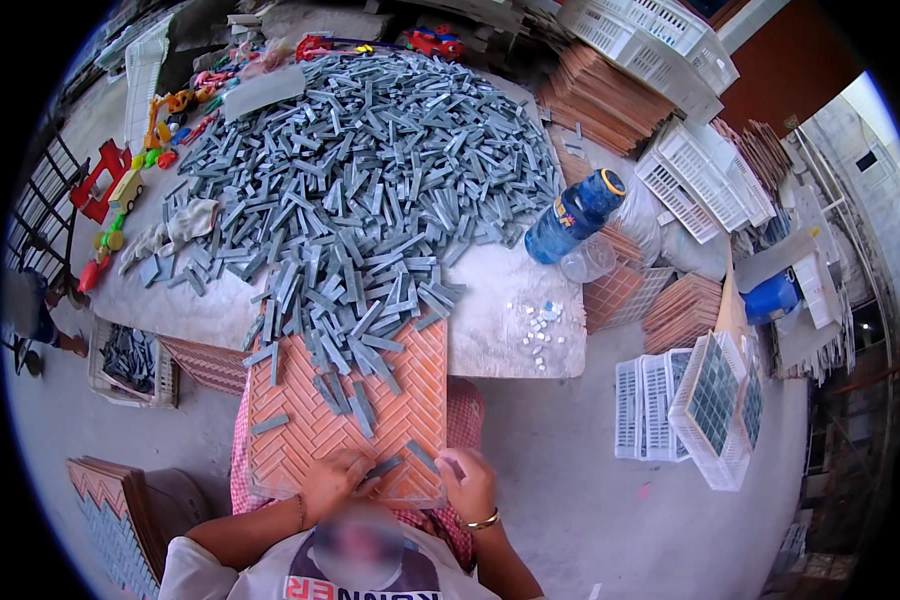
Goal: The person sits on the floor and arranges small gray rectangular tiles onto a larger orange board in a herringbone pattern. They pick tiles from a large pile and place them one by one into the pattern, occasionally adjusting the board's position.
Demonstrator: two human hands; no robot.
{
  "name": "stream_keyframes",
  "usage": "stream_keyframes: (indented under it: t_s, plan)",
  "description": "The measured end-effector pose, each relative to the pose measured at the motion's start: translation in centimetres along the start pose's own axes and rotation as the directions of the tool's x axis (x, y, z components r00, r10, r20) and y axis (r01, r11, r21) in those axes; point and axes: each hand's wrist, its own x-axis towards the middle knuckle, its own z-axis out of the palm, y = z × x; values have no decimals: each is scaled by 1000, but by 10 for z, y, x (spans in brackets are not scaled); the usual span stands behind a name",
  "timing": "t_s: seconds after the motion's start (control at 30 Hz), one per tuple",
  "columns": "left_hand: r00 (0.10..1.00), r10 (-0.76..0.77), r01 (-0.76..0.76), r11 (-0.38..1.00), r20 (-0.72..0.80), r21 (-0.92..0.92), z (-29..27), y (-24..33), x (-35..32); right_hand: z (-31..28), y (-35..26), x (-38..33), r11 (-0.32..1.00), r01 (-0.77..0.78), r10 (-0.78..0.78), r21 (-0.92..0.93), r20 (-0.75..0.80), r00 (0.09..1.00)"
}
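Currently the surface (515, 330) carries a large heap of grey tile strips (370, 160), spreading from its far edge down to the near edge, where the heap spills onto an orange herringbone mould board (315, 425). The board leans from the near edge of the surface toward the person's lap, its lower edge close to both hands.

Along the left edge of the surface: a row of coloured plastic toys (130, 170) and a crumpled cloth (185, 222). Near the right edge: a blue bottle (573, 217) lying tilted, and a scatter of small white chips (535, 320) by the near right corner. White plastic crates (705, 395) stand on the floor to the right.

Step in hand, judged: filling the herringbone slots of the board with strips, working at the board's lower edge. Most slots in the lower half look unfilled; loose strips lie across the upper half.

Left hand (332, 483): fingers curled at the board's lower edge, touching a grey strip (382, 467) lying there; whether the grip is closed on it I cannot tell. Right hand (468, 483): fingers bent at the lower right corner of the board, just beside another strip (422, 456); grip state likewise unclear.

Next move, judged: calls for turning a strip to match the slot angle and pressing it flat without disturbing neighbours.
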Motion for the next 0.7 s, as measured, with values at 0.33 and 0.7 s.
stream_keyframes:
  t_s: [0.33,0.7]
  plan:
    - [999,-44,45,998,-28,44,0,9,8,-2,9,-3,997,-19,19,69,-1,1000]
    - [995,-94,97,991,-42,87,8,10,14,-8,12,-1,996,-1,1,89,-7,1000]
